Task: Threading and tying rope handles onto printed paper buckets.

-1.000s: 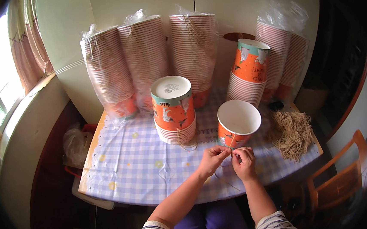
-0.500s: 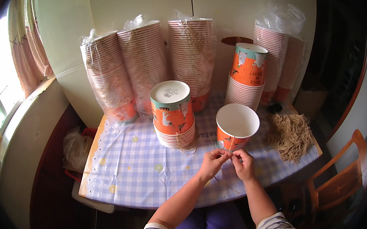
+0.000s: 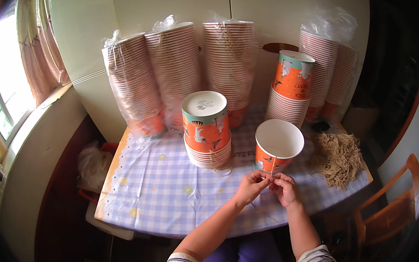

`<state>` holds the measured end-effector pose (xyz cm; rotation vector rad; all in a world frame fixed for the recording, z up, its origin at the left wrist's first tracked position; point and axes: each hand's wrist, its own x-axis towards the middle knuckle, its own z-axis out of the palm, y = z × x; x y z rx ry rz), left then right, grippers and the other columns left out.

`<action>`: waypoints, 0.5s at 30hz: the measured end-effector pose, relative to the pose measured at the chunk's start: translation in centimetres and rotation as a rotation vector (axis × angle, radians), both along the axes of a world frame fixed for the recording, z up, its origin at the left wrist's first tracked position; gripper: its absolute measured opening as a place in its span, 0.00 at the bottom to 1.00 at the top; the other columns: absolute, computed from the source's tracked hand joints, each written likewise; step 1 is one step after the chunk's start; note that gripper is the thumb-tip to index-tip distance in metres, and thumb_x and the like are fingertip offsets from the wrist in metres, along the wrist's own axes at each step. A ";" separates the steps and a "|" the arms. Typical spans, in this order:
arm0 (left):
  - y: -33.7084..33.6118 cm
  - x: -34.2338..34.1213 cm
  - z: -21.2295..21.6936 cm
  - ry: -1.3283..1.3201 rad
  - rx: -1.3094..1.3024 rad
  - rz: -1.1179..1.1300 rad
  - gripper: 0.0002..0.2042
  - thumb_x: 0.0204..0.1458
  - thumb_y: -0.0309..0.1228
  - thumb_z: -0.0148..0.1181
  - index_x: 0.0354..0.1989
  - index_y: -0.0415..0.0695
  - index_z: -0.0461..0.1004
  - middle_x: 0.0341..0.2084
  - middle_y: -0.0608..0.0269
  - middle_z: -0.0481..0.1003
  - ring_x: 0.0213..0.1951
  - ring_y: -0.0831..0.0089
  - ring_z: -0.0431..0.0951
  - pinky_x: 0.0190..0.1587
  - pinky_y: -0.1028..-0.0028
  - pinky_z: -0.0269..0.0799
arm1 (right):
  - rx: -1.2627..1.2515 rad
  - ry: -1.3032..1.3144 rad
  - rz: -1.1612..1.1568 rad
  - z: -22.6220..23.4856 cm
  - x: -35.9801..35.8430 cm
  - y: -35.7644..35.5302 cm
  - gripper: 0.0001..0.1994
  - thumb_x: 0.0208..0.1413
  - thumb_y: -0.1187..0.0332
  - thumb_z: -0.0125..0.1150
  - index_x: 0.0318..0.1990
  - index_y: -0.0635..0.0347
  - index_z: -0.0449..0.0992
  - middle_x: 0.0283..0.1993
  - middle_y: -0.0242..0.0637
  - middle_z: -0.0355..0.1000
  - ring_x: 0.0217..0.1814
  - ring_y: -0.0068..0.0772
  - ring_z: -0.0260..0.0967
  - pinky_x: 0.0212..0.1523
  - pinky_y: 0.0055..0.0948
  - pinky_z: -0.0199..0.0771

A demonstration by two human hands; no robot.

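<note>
An orange paper bucket [image 3: 266, 159] with a white inside stands upright near the table's front, its open mouth tilted a little toward me. A tan string [image 3: 273, 164] comes down its near outer side from close to the rim. Just below, my left hand [image 3: 253, 187] and my right hand [image 3: 286, 191] meet fingertip to fingertip, both pinching the string. Its loose end trails over the tablecloth under my hands. The exact shape of the string between the fingertips is hidden.
Left of the bucket stands an upside-down bucket stack [image 3: 207, 133], another stack [image 3: 294, 80] behind it to the right. Bagged bucket stacks [image 3: 174, 69] line the back. A heap of tan strings [image 3: 340, 162] lies at the right edge of the checked tablecloth [image 3: 164, 184]; a wooden chair [image 3: 390, 205] stands beyond.
The view has shifted slightly, so everything sits farther right. My fingers have changed position a little on the string, the right ones curling more; the bucket stays in place.
</note>
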<state>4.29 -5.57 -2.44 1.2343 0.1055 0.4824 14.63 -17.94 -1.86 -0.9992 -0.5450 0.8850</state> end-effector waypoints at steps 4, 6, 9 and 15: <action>-0.3 -0.2 0.6 -0.003 0.019 0.014 0.06 0.55 0.26 0.58 0.36 0.35 0.73 0.30 0.65 0.75 0.33 0.80 0.73 0.40 0.78 0.70 | -0.016 -0.001 0.006 0.3 0.0 -0.1 0.08 0.52 0.70 0.51 0.34 0.63 0.74 0.28 0.32 0.72 0.29 0.22 0.69 0.32 0.21 0.67; -0.3 -0.3 0.5 -0.018 0.021 -0.010 0.06 0.55 0.26 0.58 0.36 0.35 0.72 0.30 0.65 0.75 0.34 0.81 0.73 0.40 0.78 0.70 | -0.032 -0.047 -0.013 0.4 -0.2 0.0 0.08 0.52 0.70 0.50 0.33 0.64 0.74 0.26 0.32 0.72 0.28 0.21 0.67 0.31 0.20 0.66; -0.4 -0.3 0.7 -0.011 -0.004 -0.011 0.07 0.56 0.27 0.57 0.36 0.35 0.72 0.30 0.66 0.74 0.34 0.81 0.72 0.40 0.78 0.70 | -0.046 -0.166 -0.059 0.3 -0.5 0.0 0.08 0.53 0.69 0.50 0.32 0.63 0.74 0.25 0.31 0.70 0.27 0.20 0.66 0.30 0.21 0.65; -0.4 -0.4 0.8 -0.016 0.051 0.015 0.08 0.57 0.29 0.56 0.36 0.35 0.72 0.30 0.68 0.74 0.34 0.83 0.71 0.39 0.80 0.68 | -0.042 -0.394 -0.194 0.5 -1.1 0.3 0.07 0.57 0.70 0.51 0.32 0.62 0.73 0.25 0.29 0.69 0.28 0.17 0.63 0.30 0.19 0.64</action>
